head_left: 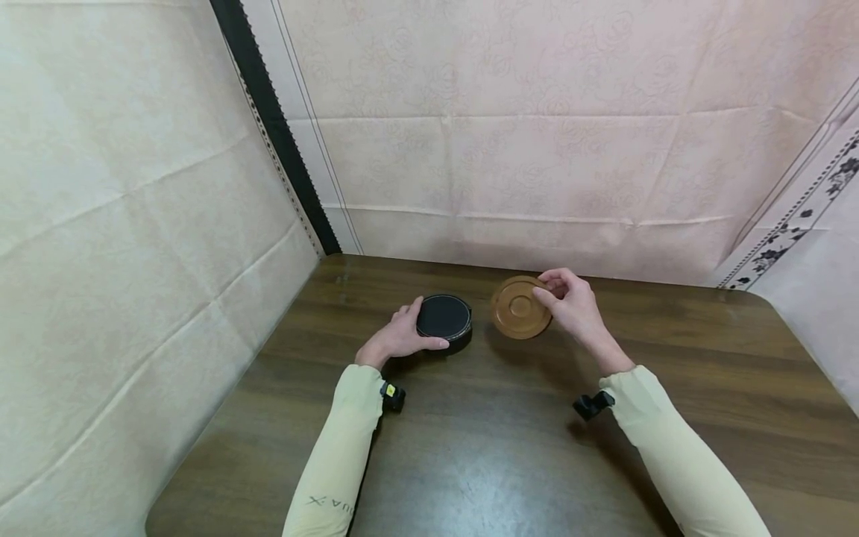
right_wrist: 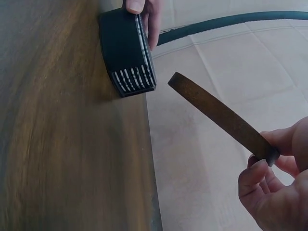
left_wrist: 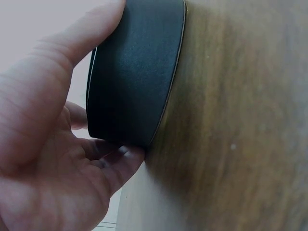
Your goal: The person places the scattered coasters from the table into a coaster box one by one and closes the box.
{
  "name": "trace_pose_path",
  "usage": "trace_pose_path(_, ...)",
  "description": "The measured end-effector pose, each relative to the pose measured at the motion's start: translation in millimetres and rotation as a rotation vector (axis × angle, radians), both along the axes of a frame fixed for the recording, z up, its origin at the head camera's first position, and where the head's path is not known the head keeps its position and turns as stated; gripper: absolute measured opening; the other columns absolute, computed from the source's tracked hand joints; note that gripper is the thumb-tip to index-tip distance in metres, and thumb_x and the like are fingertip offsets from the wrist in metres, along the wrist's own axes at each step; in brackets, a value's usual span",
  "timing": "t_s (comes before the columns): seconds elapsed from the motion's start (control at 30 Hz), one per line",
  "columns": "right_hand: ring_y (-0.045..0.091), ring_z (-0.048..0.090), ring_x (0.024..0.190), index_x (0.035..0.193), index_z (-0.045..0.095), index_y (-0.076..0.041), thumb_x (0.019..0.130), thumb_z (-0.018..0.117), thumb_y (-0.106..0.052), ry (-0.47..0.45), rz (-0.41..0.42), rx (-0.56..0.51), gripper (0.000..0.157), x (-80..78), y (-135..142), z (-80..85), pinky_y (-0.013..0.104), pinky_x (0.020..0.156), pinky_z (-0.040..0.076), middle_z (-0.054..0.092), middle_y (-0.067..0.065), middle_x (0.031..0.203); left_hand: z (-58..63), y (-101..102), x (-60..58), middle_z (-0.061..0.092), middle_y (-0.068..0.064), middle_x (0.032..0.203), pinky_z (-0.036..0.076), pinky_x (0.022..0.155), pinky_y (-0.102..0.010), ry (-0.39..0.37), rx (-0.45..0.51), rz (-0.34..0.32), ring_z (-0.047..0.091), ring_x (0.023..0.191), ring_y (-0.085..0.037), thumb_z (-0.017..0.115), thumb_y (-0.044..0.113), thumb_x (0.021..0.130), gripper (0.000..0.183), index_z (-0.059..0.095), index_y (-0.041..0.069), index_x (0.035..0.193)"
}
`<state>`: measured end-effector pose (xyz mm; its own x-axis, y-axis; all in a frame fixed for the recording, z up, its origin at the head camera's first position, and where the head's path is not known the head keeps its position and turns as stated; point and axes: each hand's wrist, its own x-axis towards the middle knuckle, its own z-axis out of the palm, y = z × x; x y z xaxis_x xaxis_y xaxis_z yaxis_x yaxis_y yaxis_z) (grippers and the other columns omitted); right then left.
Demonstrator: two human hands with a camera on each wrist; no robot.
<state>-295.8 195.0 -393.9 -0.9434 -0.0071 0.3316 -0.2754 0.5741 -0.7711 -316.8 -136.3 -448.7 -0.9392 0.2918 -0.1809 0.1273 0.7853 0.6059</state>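
On the table, a round black coaster holder [head_left: 444, 317] stands with its flat top up. My left hand [head_left: 403, 334] grips its left side, thumb at the near edge and fingers around the far side, as the left wrist view shows on the dark wall [left_wrist: 134, 72]. A side opening with several stacked edges [right_wrist: 133, 78] shows in the right wrist view. My right hand [head_left: 573, 304] pinches a round brown coaster [head_left: 518, 307] by its right edge, thumb in front. The coaster is tilted up, above the table and apart from the holder; its face has concentric rings.
The brown wood-grain table [head_left: 470, 432] ends at a back edge close behind both hands. Pale patterned cloth [head_left: 537, 164] hangs behind it, and another cloth wall [head_left: 134, 261] runs along the left side. A small black camera [head_left: 593, 405] sits at the right wrist.
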Motion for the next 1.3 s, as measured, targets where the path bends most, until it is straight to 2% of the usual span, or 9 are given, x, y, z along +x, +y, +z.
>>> trace_pose_path(0.5,0.016,0.055,0.077,0.11,0.064,-0.003,0.091,0.07,-0.014,-0.021,0.011,-0.117,0.023,-4.6,-31,-6.5,0.021,0.065,0.044,0.061,0.01,0.092,-1.8,1,-0.3,0.022,-0.016,0.16,0.035,0.112,-0.054,0.003,0.006,-0.004,0.028,0.145,-0.031,0.074,0.071,0.07,0.123,0.006,0.021,0.159)
trace_pose_path(0.93,0.016,0.053,0.077,0.109,0.063,-0.002,0.091,0.07,-0.012,-0.053,0.048,-0.213,0.021,-9.3,-56,-10.9,0.021,0.065,0.044,0.058,0.008,0.09,2.3,0,1.4,0.021,-0.015,0.161,0.034,0.112,-0.053,-0.019,0.018,0.004,0.028,0.145,-0.031,0.074,0.068,0.072,0.121,0.005,0.022,0.16)
trace_pose_path(1.3,0.015,0.052,0.075,0.108,0.064,-0.002,0.09,0.07,-0.01,-0.087,0.048,-0.273,0.021,-16.8,-82,-18.2,0.021,0.064,0.043,0.058,0.007,0.086,0.0,0,-1.1,0.02,-0.017,0.161,0.032,0.114,-0.053,-0.003,0.014,-0.019,0.022,0.148,-0.033,0.074,0.069,0.071,0.123,0.005,0.018,0.16)
